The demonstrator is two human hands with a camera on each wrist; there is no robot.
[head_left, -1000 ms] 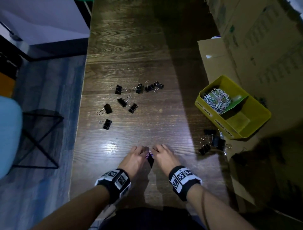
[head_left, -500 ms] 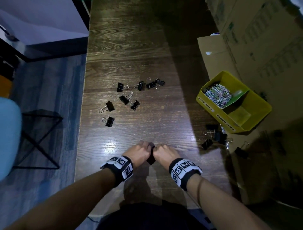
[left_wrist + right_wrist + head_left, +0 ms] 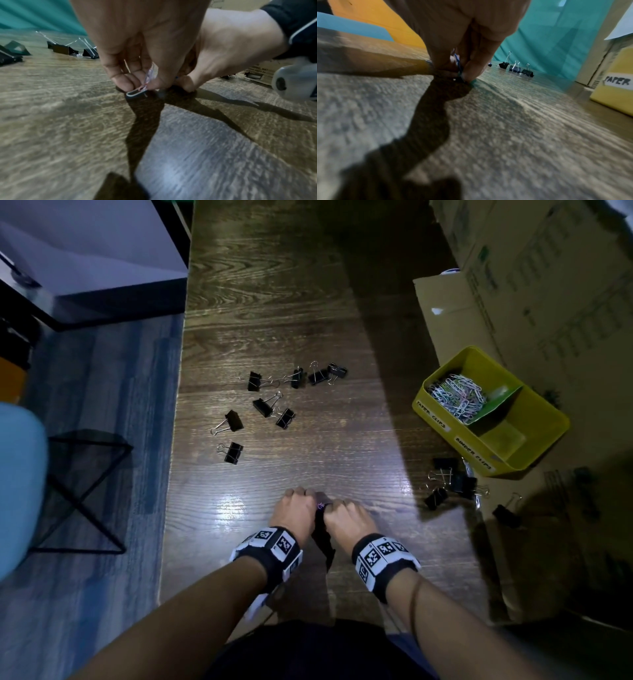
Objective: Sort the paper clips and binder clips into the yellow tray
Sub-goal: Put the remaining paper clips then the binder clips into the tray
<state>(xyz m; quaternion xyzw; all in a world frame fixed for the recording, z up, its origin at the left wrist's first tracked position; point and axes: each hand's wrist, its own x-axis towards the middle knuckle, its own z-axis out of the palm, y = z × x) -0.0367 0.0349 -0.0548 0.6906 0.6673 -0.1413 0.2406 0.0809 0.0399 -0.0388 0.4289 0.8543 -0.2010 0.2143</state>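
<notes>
- On the left of the wooden counter (image 3: 267, 302), a scatter of black binder clips (image 3: 263, 405) lies loose and well apart from the hands; these are judged best left until the paper clips in hand are dealt with.
- The left hand (image 3: 296, 510) is curled, its fingertips (image 3: 123, 79) pinching a pinkish paper clip (image 3: 150, 73) down against the counter, as the left wrist view shows.
- A white-edged loop of wire (image 3: 135, 93) lies flat just beneath those fingertips; whether it is a second paper clip hooked into the first cannot be told.
- The right hand (image 3: 346, 518) is likewise curled, touching the left, and a blue paper clip (image 3: 458, 65) is pinched between its thumb and forefinger.
- If the clips are tangled, a gentle slide apart is advised rather than a pull, so that the thin wire is not bent.
- The clips are flat on the wood, so a nail edge is best slipped under one end before lifting.
- A few more binder clips (image 3: 452, 481) lie near the front wall of the tray.
- At the right stands the yellow tray (image 3: 544, 419); its far compartment, labelled for paper clips, already holds a heap of paper clips (image 3: 457, 397), and the held clips should be dropped there, not in the empty near one.
</notes>
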